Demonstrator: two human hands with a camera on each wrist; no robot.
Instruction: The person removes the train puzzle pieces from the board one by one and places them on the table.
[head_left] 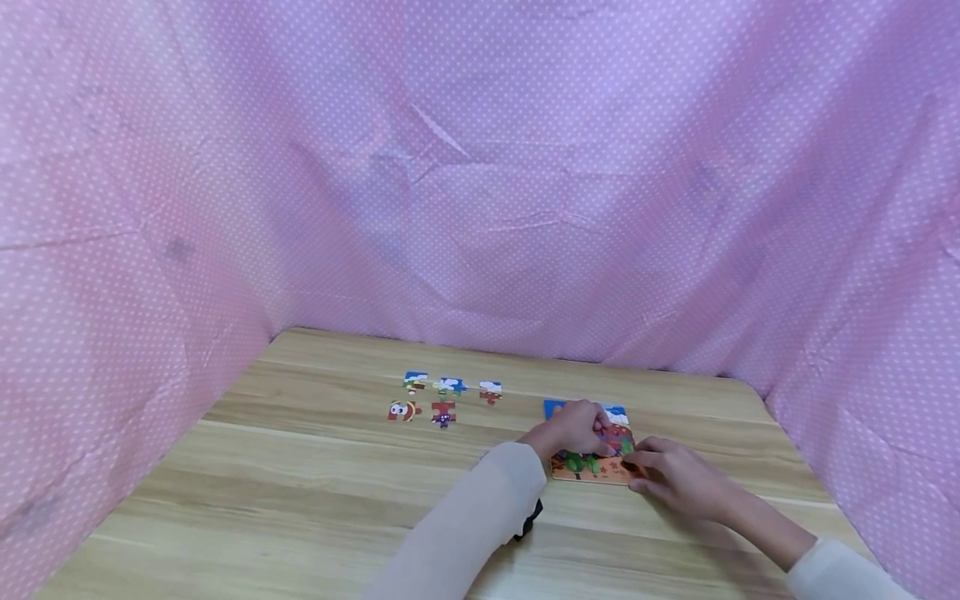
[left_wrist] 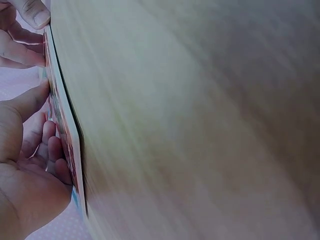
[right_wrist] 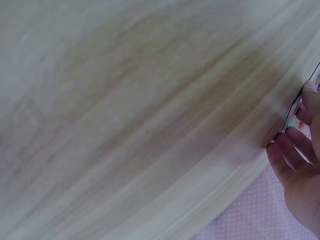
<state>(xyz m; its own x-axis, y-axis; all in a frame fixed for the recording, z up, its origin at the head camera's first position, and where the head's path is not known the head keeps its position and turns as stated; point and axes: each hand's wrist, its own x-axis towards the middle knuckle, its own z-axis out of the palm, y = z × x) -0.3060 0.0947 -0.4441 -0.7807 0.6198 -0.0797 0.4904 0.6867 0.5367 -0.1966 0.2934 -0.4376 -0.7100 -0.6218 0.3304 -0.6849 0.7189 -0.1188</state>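
A colourful jigsaw puzzle (head_left: pixel 588 475) lies toward the right of the table, with blue at its far edge and orange along the near one. My left hand (head_left: pixel 576 427) rests over its middle, covering much of the picture. In the left wrist view the left thumb (left_wrist: pixel 37 97) points straight at the puzzle surface while the other fingers bend onto it; I cannot tell whether they pinch a piece. My right hand (head_left: pixel 675 479) touches the puzzle's near right corner, its fingertips (right_wrist: pixel 280 140) right at the edge and the fingers only loosely bent.
Several loose jigsaw pieces lie left of the puzzle, among them a red one with cartoon eyes (head_left: pixel 401 411) and a red one with a dark figure (head_left: pixel 443 413). The wooden table (head_left: pixel 300 467) is enclosed by a pink dotted cloth (head_left: pixel 480 208). A black strap (head_left: pixel 529 522) shows by the left sleeve.
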